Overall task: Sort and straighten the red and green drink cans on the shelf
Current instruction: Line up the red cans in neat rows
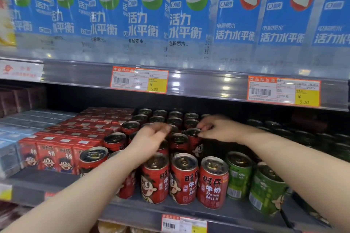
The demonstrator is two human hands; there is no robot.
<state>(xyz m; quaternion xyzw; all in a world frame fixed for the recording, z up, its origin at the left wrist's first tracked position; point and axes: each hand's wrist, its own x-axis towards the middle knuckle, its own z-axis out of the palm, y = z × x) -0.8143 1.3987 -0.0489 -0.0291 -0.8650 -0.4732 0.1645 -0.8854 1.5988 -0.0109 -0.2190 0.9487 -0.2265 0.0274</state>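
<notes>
Several red milk cans stand in rows on the lower shelf, running back into shadow. Two green cans stand at the front right, the rightmost tilted. My left hand hovers blurred over the red cans in the middle rows, fingers curled downward; I cannot tell whether it grips one. My right hand reaches in from the right, its fingertips pinching the rim of a red can in a middle row.
Red drink cartons fill the shelf left of the cans, with grey-blue packs further left. Dark cans sit at the back right. The upper shelf edge with price tags hangs low overhead, carrying water bottles.
</notes>
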